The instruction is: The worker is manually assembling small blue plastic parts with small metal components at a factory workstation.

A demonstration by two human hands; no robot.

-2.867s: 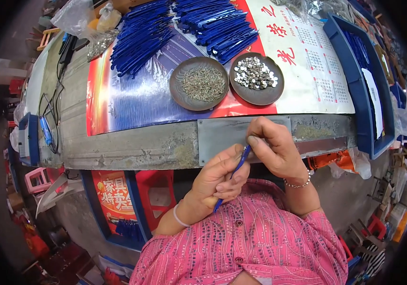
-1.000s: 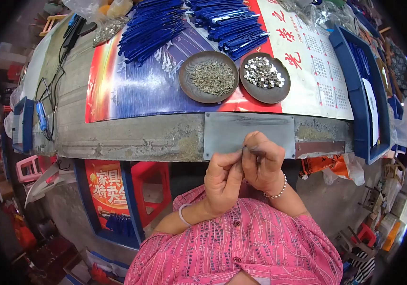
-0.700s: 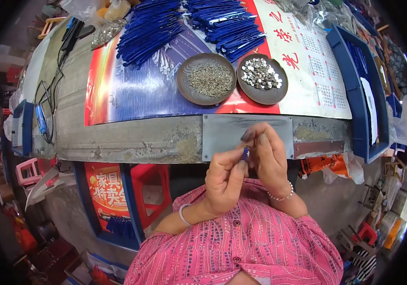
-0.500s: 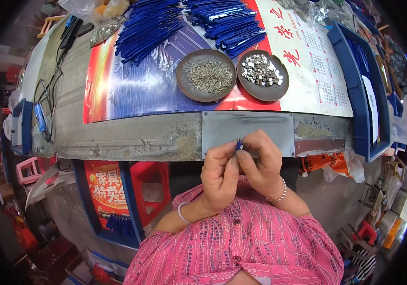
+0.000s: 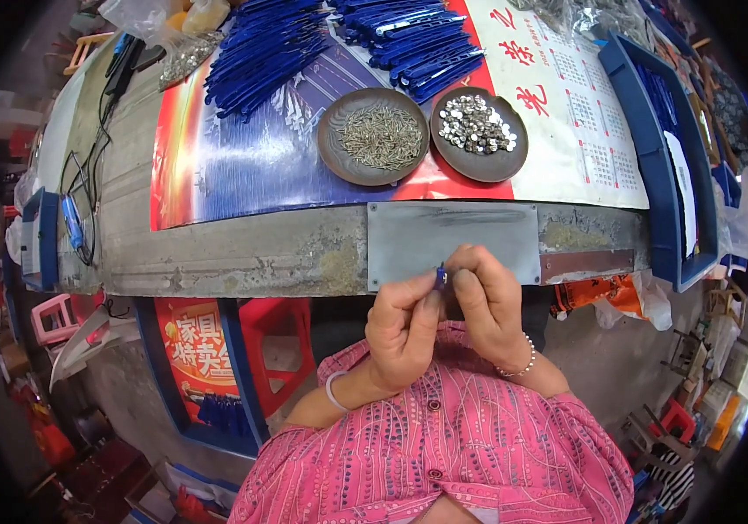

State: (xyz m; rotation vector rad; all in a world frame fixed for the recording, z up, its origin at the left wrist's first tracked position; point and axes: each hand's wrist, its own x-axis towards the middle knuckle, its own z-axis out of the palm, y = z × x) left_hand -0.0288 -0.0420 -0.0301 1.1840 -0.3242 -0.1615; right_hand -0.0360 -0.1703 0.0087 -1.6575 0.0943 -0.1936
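In front of my chest, my left hand (image 5: 402, 327) pinches a small blue piece (image 5: 441, 278) between thumb and fingers; only its tip shows. My right hand (image 5: 489, 306) is closed in a pinch just beside that tip, and anything in its fingertips is too small to make out. Both hands are at the table's near edge, by a grey metal plate (image 5: 452, 240). Beyond them stand a brown dish (image 5: 332, 144) of thin metal pins (image 5: 381, 137) and a second brown dish (image 5: 487, 170) of small round silvery pieces (image 5: 477, 124).
Two piles of slender blue strips (image 5: 265, 57) lie at the back on a printed calendar sheet (image 5: 583, 122). A blue tray (image 5: 666, 175) stands at the right, and black cables (image 5: 99, 166) run along the left. Below the table are a blue crate (image 5: 160, 384) and a red stool (image 5: 282, 349).
My right hand's fingertips have shifted slightly right, away from the blue piece, opening a small gap between the hands. My left hand keeps its pinch on the piece, nearly in place.
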